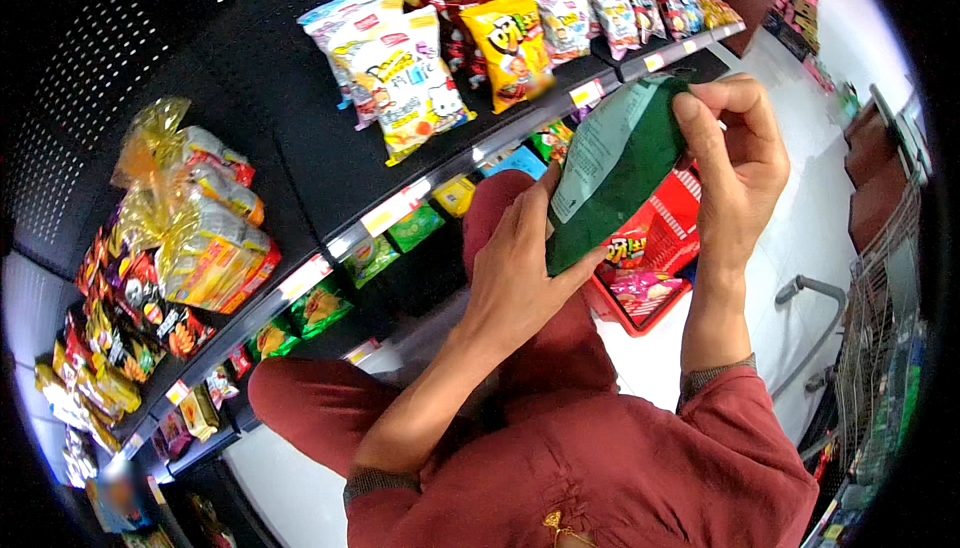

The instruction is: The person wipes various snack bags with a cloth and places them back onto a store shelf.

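Observation:
A dark green snack bag [626,169] with a printed pale green panel is held up between my two hands. My left hand [521,270] grips its lower left end, with the thumb along the bottom edge. The fingers and thumb of my right hand [731,135] pinch its upper right corner. Below and partly behind the bag, a red plastic shopping basket [637,326] stands on the floor, with a red snack bag [626,240] and a pink packet [645,287] inside.
A black shelf [300,135] carries white snack bags [409,82], a yellow snack bag [511,45] and a gold-wrapped bundle [217,248]. Green packets [322,308] lie on the tier below. A wire rack [874,308] stands at the right. My bent knees are close to the shelf.

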A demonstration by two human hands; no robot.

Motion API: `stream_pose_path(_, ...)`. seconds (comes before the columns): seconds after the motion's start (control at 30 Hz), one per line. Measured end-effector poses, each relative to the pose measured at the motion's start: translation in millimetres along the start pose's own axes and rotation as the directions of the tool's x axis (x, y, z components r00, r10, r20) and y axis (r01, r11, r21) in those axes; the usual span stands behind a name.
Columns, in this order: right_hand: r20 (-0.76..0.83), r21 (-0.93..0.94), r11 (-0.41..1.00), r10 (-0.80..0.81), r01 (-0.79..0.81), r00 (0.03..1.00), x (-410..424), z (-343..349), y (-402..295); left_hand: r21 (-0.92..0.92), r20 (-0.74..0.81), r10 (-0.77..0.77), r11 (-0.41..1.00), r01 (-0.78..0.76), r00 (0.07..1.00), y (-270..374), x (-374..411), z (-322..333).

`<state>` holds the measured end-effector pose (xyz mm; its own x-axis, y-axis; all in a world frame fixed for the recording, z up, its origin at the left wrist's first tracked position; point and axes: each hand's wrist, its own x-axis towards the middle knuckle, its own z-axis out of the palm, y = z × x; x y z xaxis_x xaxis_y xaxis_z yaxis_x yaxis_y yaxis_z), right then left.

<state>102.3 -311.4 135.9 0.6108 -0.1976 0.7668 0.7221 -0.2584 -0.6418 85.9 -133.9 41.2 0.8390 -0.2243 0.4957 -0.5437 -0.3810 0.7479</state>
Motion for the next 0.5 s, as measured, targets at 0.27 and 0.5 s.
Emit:
stream_pose_path(0.27, 0.240, 0.038, 0.998, 0.034, -0.045, 0.970, 6.4, 79.1, -8.0, -0.196, -0.170, -0.205, 0.965, 0.171, 0.964, -32.5, -44.5, -35.9)
stream_pose_path(0.5, 0.373, 0.204, 0.936, 0.198, -0.288, 0.907, -12.1, 111.4, 27.1, -0.594, -0.310, -0.469, 0.775, 0.217, 0.827, -77.6, -92.0, -85.7)
